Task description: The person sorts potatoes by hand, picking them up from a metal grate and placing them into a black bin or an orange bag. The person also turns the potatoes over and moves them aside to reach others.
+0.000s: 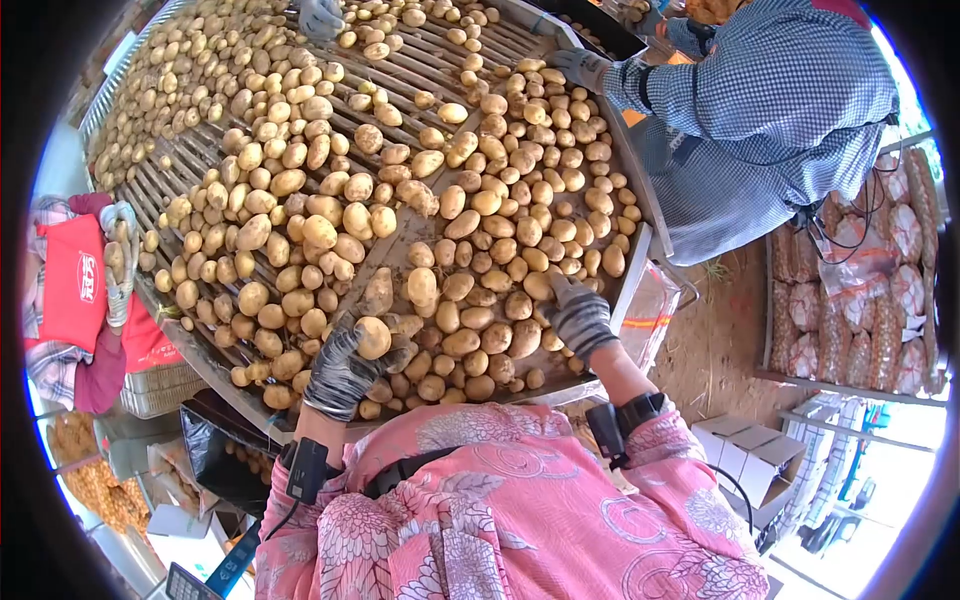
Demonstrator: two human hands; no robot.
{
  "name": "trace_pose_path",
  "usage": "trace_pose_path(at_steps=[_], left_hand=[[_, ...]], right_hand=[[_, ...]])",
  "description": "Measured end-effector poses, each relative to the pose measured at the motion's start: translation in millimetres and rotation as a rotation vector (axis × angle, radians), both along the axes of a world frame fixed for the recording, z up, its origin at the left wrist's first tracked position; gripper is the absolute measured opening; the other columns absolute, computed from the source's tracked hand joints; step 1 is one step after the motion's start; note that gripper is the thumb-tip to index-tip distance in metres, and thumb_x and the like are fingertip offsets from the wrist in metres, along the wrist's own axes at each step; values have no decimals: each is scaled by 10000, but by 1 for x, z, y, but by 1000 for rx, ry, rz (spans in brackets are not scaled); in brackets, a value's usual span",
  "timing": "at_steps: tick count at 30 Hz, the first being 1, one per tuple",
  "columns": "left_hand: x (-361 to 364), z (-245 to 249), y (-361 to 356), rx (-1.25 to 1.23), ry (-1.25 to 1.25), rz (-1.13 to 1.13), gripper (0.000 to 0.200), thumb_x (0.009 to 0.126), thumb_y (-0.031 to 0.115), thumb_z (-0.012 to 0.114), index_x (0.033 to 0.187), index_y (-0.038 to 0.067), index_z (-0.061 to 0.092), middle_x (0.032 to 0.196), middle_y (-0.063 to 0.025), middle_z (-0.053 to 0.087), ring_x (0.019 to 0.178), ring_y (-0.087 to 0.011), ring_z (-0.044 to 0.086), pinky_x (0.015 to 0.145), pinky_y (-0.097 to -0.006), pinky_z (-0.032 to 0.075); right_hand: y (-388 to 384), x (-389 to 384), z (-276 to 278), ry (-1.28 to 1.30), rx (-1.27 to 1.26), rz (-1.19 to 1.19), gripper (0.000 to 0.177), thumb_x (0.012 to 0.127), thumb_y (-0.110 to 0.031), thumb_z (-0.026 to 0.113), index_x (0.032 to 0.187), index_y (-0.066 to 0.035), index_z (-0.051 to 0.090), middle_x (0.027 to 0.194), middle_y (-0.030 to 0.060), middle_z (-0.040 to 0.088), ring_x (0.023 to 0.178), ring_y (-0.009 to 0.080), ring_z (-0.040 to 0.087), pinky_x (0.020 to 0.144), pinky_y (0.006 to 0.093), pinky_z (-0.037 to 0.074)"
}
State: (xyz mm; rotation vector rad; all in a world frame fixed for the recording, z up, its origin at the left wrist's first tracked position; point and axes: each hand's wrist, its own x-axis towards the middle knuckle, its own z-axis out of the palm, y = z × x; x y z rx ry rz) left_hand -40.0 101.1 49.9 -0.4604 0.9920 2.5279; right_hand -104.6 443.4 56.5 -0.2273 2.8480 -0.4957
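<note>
Got potatoes (510,200) across slatted table (440,55), 1 potato (374,338) in left hand (345,375) at near edge, right hand (583,318) among potatoes at near right. Got 1 person (75,290) left of table, 1 co-worker (770,90) right, sacks (880,290) farther right, carton (745,455) nearer than sacks.

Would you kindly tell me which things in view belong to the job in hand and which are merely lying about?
In use:
potato in left hand
potatoes at right hand
slatted table

Seemingly just lying about:
cardboard box
filled bags
plastic crate

One potato (374,338) in the gloved left grip (345,374), the right grip (582,316) at the potato pile (487,202).
</note>
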Motion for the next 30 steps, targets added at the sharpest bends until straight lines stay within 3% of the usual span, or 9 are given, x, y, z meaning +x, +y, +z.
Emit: trace_pose_path(at_steps=[3,7,12,14,16,18,19,23,30], left_hand=[[-5,8,8,129,-340,193,361,907,373,515,1133,94,478,1059,-81,546,972,-275,568,842,-547,508],[-12,20,26,277,-229,100,298,911,360,513,938,65,547,816,-73,584,755,-269,598,765,-485,542],[-10,-5,25,391,-86,-114,237,866,196,585,1029,28,549,923,-103,596,913,-245,588,814,-431,530],[-6,-3,28,-147,48,-91,276,868,180,576,1107,45,555,1042,-142,594,898,-292,593,812,-398,507],[-12,21,35,-220,129,-128,471,837,153,606,1274,45,465,1233,-143,518,1073,-240,539,925,-333,447],[-20,14,34,-819,542,-442,581,811,174,640,1324,30,408,1292,-124,478,1176,-189,468,989,-291,390],[-19,5,44,-253,241,-160,542,794,203,670,1257,10,463,1223,-103,525,1124,-192,508,949,-280,425],[-6,-13,22,-175,-142,-144,382,801,212,668,1094,12,526,980,-94,609,862,-204,616,760,-305,529],[1,-34,17,105,-196,-14,442,802,274,664,1098,-11,500,956,-150,608,780,-312,619,659,-417,550]], right_hand=[[-21,-20,8,-117,130,-31,431,786,-270,636,1135,-54,504,972,215,602,904,342,611,743,431,500],[-22,-21,4,-128,192,109,419,778,-231,632,1115,-35,476,1083,264,544,930,364,606,745,443,506],[-21,-19,11,-127,99,88,502,718,-241,694,1115,-27,473,1116,232,534,932,359,597,758,425,500],[-23,-17,7,-35,-113,-8,508,693,-226,719,1102,-24,495,1079,187,563,899,342,605,751,405,497],[-47,-20,31,-233,-439,-61,459,708,-200,724,1092,-23,547,1016,171,593,919,275,597,803,358,482],[-73,-19,19,-166,-718,128,481,718,-217,726,1123,-30,546,1028,173,593,956,266,588,836,352,472],[-79,-21,26,-232,-712,200,485,720,-223,727,1128,-34,544,1037,167,593,965,278,583,845,359,470],[-69,-71,1,197,-487,218,439,728,-233,690,1120,-93,552,1084,149,549,982,327,555,850,392,466],[-76,-129,3,160,159,271,445,748,-216,662,1159,-90,547,1082,165,573,995,323,569,824,415,481]])
